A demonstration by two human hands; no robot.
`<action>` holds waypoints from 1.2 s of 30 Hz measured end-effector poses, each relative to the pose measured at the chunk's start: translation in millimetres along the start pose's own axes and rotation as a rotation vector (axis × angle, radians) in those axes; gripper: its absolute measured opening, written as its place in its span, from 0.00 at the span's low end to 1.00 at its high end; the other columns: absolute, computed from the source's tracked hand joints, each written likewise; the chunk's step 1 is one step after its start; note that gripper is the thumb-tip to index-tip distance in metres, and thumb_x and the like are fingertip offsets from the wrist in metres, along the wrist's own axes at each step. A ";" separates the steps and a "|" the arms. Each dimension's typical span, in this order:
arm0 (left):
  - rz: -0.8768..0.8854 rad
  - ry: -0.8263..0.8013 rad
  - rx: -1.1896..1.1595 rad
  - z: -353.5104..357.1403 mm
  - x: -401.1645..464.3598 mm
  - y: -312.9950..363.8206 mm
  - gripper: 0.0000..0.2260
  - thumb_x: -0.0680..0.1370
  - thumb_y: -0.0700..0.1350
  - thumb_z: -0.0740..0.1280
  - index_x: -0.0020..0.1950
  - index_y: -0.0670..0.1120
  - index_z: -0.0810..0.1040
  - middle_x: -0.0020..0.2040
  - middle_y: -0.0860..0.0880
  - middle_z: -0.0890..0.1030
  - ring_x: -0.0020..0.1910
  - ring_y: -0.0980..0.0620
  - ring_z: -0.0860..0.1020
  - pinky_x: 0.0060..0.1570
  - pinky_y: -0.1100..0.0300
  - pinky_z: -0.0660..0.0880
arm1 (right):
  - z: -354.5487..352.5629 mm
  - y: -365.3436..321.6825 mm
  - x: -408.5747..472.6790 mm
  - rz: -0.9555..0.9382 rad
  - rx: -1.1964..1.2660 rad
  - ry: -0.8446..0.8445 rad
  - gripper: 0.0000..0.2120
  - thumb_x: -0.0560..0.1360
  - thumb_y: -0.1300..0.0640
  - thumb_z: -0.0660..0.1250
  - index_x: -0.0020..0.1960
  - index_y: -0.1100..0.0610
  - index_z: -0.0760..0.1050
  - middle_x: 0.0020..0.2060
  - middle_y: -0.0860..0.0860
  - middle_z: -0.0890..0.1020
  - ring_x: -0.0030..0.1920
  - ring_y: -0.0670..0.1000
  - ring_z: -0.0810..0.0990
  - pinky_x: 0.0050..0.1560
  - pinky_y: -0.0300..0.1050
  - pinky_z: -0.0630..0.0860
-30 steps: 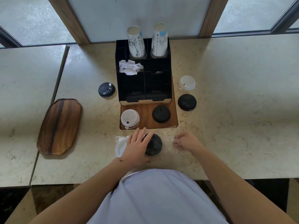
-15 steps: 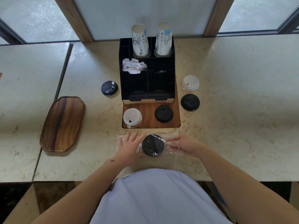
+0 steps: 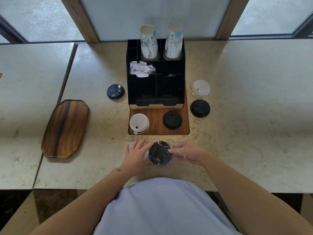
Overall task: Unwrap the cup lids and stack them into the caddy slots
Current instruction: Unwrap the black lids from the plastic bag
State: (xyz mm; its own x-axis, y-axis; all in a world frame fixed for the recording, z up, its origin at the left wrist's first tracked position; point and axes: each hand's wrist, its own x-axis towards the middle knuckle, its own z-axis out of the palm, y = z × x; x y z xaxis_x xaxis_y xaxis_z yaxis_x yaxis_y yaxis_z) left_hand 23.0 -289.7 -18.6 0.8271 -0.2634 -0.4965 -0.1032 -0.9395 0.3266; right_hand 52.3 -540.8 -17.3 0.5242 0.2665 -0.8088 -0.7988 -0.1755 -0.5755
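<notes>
Six lids showed: four black, two white. At lower centre of the frame, the left hand (image 3: 135, 154) and right hand (image 3: 187, 152) pinched clear wrap around one black lid (image 3: 160, 153) on the bench (image 3: 245, 133), fingers closed on its edges. The black caddy (image 3: 155, 82) above held two paper cup stacks (image 3: 149, 43) and crumpled paper (image 3: 141, 69); its front slots looked dark.

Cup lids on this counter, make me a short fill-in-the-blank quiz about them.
1. The wrapped lid between both hands is ____ in colour.
2. The wooden board before the caddy holds ____ lids.
3. The two paper cup stacks stand in the caddy's ____ row.

Missing words: black; two; back
</notes>
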 end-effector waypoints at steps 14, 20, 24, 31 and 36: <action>-0.031 0.095 -0.048 1.0 -2.8 -8.0 0.37 0.79 0.59 0.69 0.82 0.59 0.53 0.83 0.51 0.56 0.82 0.47 0.48 0.78 0.40 0.47 | 8.4 -5.2 -14.3 0.047 0.063 -0.021 0.14 0.75 0.60 0.75 0.59 0.62 0.80 0.46 0.57 0.84 0.37 0.47 0.82 0.38 0.38 0.80; -0.082 0.150 -0.113 1.3 -8.0 -21.1 0.40 0.75 0.62 0.72 0.82 0.59 0.56 0.82 0.52 0.60 0.81 0.47 0.53 0.77 0.42 0.49 | -11.5 -19.3 -30.4 0.094 0.002 -0.038 0.19 0.76 0.56 0.75 0.62 0.63 0.75 0.44 0.57 0.83 0.35 0.47 0.81 0.32 0.37 0.76; -0.133 0.214 -0.176 0.3 -8.5 -28.5 0.40 0.73 0.64 0.73 0.81 0.58 0.59 0.79 0.53 0.66 0.79 0.47 0.60 0.75 0.42 0.56 | -31.1 -50.8 -45.1 0.031 -0.153 -0.001 0.19 0.77 0.50 0.73 0.61 0.62 0.78 0.48 0.57 0.86 0.34 0.47 0.78 0.32 0.36 0.73; -0.123 0.268 -0.291 -7.5 -7.1 -26.1 0.44 0.70 0.63 0.77 0.80 0.54 0.61 0.79 0.47 0.64 0.78 0.44 0.60 0.74 0.44 0.61 | -71.2 -156.7 -45.9 -0.057 -0.685 0.212 0.24 0.74 0.35 0.69 0.54 0.55 0.82 0.40 0.53 0.87 0.33 0.47 0.82 0.30 0.35 0.72; -0.055 0.223 -0.331 -16.7 -14.1 -35.8 0.46 0.69 0.59 0.78 0.81 0.54 0.58 0.80 0.48 0.60 0.78 0.45 0.56 0.75 0.46 0.59 | -69.1 -215.6 -1.1 -0.217 -0.956 0.400 0.26 0.72 0.34 0.68 0.54 0.57 0.80 0.37 0.51 0.85 0.37 0.51 0.84 0.43 0.47 0.84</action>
State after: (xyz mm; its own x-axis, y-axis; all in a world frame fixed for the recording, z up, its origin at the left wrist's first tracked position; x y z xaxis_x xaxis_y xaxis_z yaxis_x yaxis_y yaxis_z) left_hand 24.2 -248.7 -9.9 0.9298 -0.1264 -0.3458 0.0981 -0.8201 0.5638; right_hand 244.3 -568.8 99.2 0.8259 0.0803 -0.5581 -0.2034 -0.8807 -0.4277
